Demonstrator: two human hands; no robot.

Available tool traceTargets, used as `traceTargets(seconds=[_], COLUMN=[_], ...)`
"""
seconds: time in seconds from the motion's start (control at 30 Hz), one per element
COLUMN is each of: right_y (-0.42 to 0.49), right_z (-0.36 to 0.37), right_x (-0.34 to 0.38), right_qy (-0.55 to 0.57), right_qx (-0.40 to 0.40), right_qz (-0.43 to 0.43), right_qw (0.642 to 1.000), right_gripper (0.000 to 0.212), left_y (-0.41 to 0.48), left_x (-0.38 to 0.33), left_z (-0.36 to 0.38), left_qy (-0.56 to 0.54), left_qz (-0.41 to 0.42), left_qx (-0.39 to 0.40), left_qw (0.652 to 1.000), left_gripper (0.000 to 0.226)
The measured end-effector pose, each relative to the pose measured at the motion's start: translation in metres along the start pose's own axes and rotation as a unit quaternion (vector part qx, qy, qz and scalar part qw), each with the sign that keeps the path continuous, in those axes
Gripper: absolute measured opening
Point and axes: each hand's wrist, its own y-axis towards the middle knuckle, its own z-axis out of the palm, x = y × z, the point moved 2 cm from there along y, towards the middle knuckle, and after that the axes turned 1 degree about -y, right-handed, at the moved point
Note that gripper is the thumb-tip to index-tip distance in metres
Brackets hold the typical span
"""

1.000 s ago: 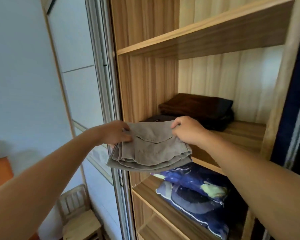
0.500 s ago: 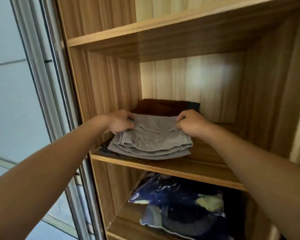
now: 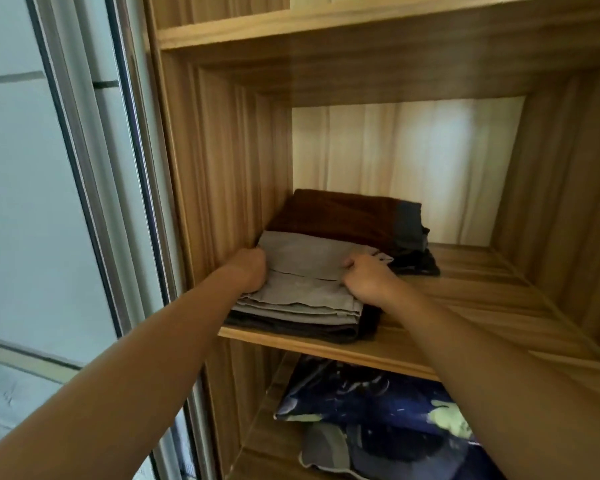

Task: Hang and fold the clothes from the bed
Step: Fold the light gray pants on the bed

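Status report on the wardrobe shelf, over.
Left hand and right hand grip folded grey garment. Resting on dark garment at shelf front. Brown pile directly behind.

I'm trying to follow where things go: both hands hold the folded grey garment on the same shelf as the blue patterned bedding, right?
Not quite. In the head view the left hand and right hand hold the folded grey garment on the shelf above the blue patterned bedding, atop a dark folded garment.

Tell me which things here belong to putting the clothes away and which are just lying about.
In the job: folded grey garment, left hand, right hand, wooden shelf.
Lying about: brown folded cloth behind, blue bedding below, sliding door.
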Motion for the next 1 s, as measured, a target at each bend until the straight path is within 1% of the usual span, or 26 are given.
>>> traceTargets(seconds=[0.07, 0.13, 0.17, 0.2, 0.23, 0.3, 0.37, 0.4, 0.47, 0.53, 0.67, 0.77, 0.83, 0.87, 0.93, 1.0], right_y=[0.000, 0.000, 0.001, 0.004, 0.009, 0.024, 0.039, 0.046, 0.054, 0.059, 0.058, 0.053, 0.043, 0.036, 0.022, 0.004], right_z=[-0.010, -0.020, -0.022, -0.022, -0.018, -0.004, 0.016, 0.025, 0.036, 0.038, 0.036, 0.038, 0.033, 0.029, 0.018, 0.002], right_x=[0.004, 0.012, 0.017, 0.024, 0.029, 0.030, 0.020, 0.013, 0.000, -0.005, -0.005, -0.009, -0.009, -0.007, -0.002, 0.012], right_qy=[-0.069, -0.177, -0.213, -0.227, -0.228, -0.231, -0.244, -0.234, -0.191, -0.171, -0.166, -0.157, -0.149, -0.157, -0.193, -0.220], right_qx=[-0.004, -0.072, -0.108, -0.123, -0.110, -0.044, 0.032, 0.060, 0.084, 0.086, 0.069, 0.018, -0.033, -0.046, -0.046, -0.020], right_qz=[0.001, 0.001, -0.006, -0.021, -0.035, -0.033, -0.007, 0.003, 0.009, 0.006, 0.003, -0.002, -0.021, -0.036, -0.071, -0.105], right_qw=[0.998, 0.982, 0.971, 0.966, 0.967, 0.971, 0.969, 0.970, 0.978, 0.982, 0.984, 0.987, 0.988, 0.986, 0.978, 0.970], right_gripper=[0.026, 0.039, 0.047, 0.053, 0.059, 0.073, 0.086, 0.089, 0.092, 0.091, 0.090, 0.084, 0.073, 0.065, 0.051, 0.043], left_y=[0.003, 0.006, 0.009, 0.013, 0.017, 0.026, 0.033, 0.036, 0.041, 0.048, 0.051, 0.043, 0.029, 0.019, -0.005, -0.034], left_x=[0.000, -0.003, -0.007, -0.011, -0.014, -0.018, -0.017, -0.016, -0.016, -0.016, -0.016, -0.017, -0.018, -0.018, -0.020, -0.020], left_z=[-0.006, -0.015, -0.019, -0.021, -0.020, -0.010, 0.005, 0.013, 0.021, 0.022, 0.024, 0.022, 0.014, 0.010, -0.001, -0.014], left_qy=[-0.002, -0.022, -0.037, -0.054, -0.069, -0.064, -0.063, -0.076, -0.088, -0.092, -0.110, -0.126, -0.127, -0.126, -0.099, -0.084], left_qz=[-0.006, -0.003, 0.009, 0.027, 0.040, 0.042, 0.025, 0.017, 0.018, 0.021, 0.017, 0.046, 0.075, 0.084, 0.085, 0.074], left_qx=[-0.006, -0.046, -0.071, -0.089, -0.090, -0.051, 0.006, 0.027, 0.040, 0.044, 0.039, -0.007, -0.049, -0.064, -0.070, -0.064], left_qw=[1.000, 0.999, 0.997, 0.994, 0.993, 0.996, 0.998, 0.997, 0.995, 0.995, 0.993, 0.991, 0.988, 0.986, 0.989, 0.992], left_gripper=[0.033, 0.032, 0.034, 0.042, 0.051, 0.065, 0.068, 0.068, 0.068, 0.068, 0.067, 0.061, 0.049, 0.043, 0.035, 0.037])
